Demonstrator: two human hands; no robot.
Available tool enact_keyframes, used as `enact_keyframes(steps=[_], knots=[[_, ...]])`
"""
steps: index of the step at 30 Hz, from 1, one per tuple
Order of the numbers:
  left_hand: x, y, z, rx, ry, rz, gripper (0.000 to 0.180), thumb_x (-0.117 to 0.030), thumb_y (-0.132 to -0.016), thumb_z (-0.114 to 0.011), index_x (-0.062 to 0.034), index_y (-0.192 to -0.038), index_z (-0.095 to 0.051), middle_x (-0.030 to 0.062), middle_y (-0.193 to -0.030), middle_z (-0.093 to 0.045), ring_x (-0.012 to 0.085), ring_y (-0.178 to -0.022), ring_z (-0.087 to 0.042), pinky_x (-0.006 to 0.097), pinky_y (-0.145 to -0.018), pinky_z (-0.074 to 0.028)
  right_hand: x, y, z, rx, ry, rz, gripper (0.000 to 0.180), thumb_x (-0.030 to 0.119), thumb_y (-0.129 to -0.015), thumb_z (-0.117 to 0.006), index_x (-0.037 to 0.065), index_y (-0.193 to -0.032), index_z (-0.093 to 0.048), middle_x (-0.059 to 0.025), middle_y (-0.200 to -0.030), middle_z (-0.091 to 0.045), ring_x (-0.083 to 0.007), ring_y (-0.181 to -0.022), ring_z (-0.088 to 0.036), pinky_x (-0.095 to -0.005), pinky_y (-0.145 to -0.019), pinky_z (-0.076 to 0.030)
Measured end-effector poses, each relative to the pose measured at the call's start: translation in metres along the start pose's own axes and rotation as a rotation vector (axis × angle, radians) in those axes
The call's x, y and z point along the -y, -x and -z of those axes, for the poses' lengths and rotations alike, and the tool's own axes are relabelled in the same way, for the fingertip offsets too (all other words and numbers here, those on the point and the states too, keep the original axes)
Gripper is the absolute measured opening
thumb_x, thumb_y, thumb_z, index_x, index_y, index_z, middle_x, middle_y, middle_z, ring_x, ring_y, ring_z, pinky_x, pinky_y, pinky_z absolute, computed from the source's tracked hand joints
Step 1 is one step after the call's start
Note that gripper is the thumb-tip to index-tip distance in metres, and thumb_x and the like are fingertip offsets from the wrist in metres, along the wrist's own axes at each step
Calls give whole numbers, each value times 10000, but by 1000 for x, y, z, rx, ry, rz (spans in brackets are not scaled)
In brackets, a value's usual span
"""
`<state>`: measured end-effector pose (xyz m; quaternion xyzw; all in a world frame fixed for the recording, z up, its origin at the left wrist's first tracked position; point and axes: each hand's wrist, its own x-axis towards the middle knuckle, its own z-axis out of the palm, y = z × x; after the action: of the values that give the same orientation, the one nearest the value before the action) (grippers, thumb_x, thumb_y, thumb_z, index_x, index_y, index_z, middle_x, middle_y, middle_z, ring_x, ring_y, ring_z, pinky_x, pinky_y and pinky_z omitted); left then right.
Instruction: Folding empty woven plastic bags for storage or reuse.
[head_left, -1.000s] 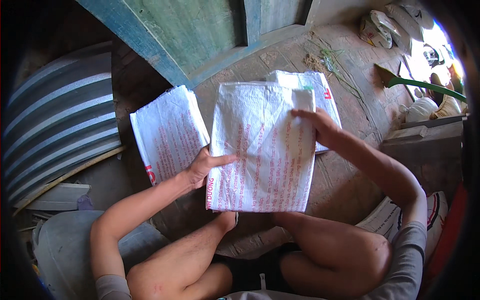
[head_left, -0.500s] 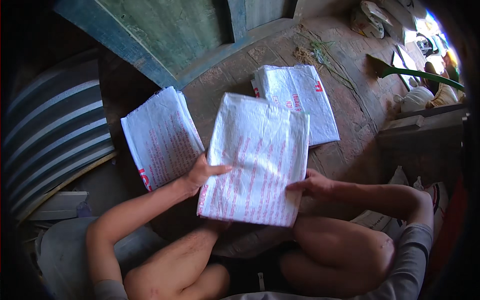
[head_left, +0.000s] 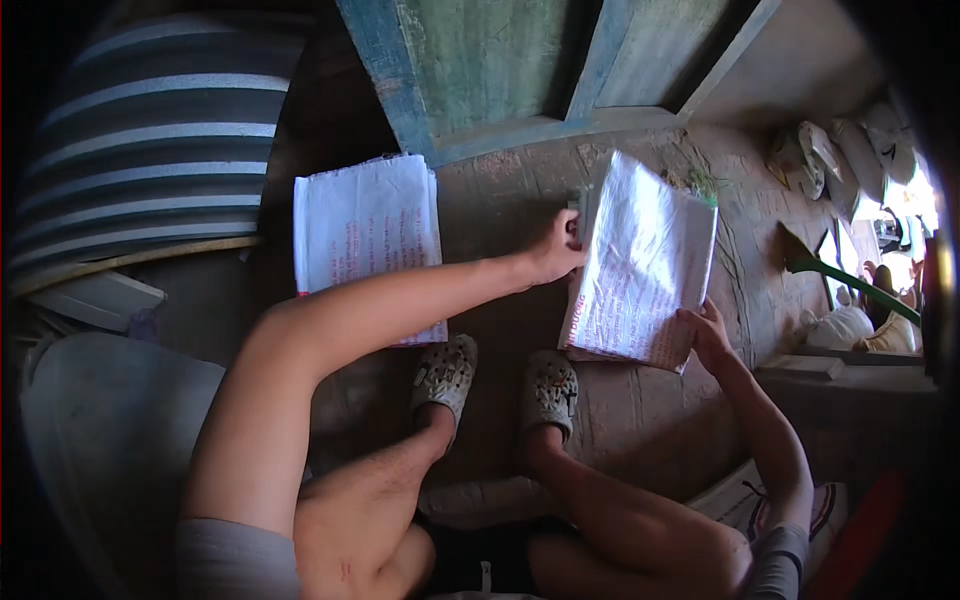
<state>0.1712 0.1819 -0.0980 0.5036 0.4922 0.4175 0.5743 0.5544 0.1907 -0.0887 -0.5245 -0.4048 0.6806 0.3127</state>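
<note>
A folded white plastic sack [head_left: 645, 255] with red print is held tilted between my hands, over the right side of the floor. Its left edge is gripped by my left hand [head_left: 553, 252], fingers curled. My right hand [head_left: 708, 336] pinches the lower right edge, thumb on the front. The sack hides most or all of the right pile, so I cannot tell whether it touches it. On the left lies a pile of similar folded sacks [head_left: 365, 225], its lower part covered by my left forearm.
A blue-green wooden door [head_left: 480, 75] stands beyond the sacks. Corrugated sheeting [head_left: 165, 140] is at the left. A green-handled tool [head_left: 855, 280] and filled bags [head_left: 840, 330] lie at the right. My feet in grey clogs [head_left: 550, 390] rest on the brick floor [head_left: 640, 430].
The held sack has moved away from my lap, forward and to the right, over where the right pile lay. Both arms have reached out with it, and the view has turned.
</note>
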Motion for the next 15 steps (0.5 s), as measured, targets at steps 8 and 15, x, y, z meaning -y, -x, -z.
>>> enact_keyframes(steps=[8, 15], knots=[[26, 80, 80, 140, -353, 162, 467, -67, -947, -615, -52, -1392, -473, 111, -1013, -727, 165, -862, -701, 300, -738, -559, -28, -65, 67, -384, 993, -36, 776, 155, -740, -842, 28, -1423, -496, -241, -1248, -657, -307, -1141, -661, -401, -962, -527], [-17, 152, 157, 21, -735, -1, 328, -24, -919, -579, -49, -1245, -604, 151, -1098, -698, 278, -1024, -688, 380, -911, -536, -27, -79, 72, -383, 769, -127, 709, 190, -769, -858, 39, -1374, -522, -197, -1163, -692, -289, -1020, -693, -422, -865, -560]])
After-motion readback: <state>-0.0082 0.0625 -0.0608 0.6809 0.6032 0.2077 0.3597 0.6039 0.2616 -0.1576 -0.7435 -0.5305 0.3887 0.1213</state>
